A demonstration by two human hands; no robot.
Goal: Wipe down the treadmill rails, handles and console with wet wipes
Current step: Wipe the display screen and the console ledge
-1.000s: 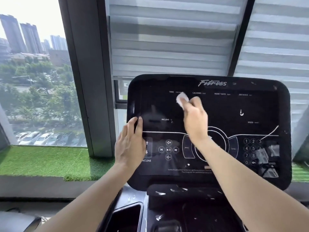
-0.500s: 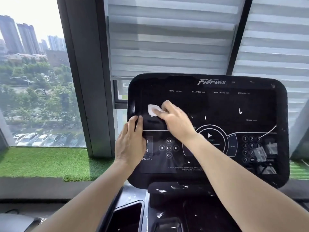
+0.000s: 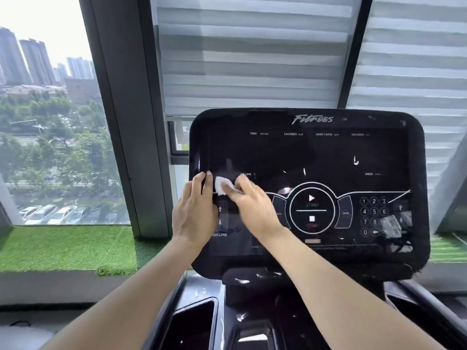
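Note:
The black treadmill console (image 3: 328,152) fills the middle of the head view, its glossy panel showing a start/stop dial and a number keypad. My right hand (image 3: 255,205) presses a small white wet wipe (image 3: 223,185) against the panel's left part, near the INCLINE label. My left hand (image 3: 194,210) rests flat on the console's left edge, fingers together and pointing up, right beside the wipe. It holds nothing. Both bare forearms reach up from the bottom of the frame.
Below the console sit the dark tray with cup wells (image 3: 194,324) and the right side rail (image 3: 429,306). A grey window pillar (image 3: 126,122) and striped blinds (image 3: 252,59) stand behind. Green turf (image 3: 63,246) lines the sill at left.
My right hand has swept the wipe from the upper middle of the screen down and left, ending next to my left hand. The left hand has stayed on the console's edge.

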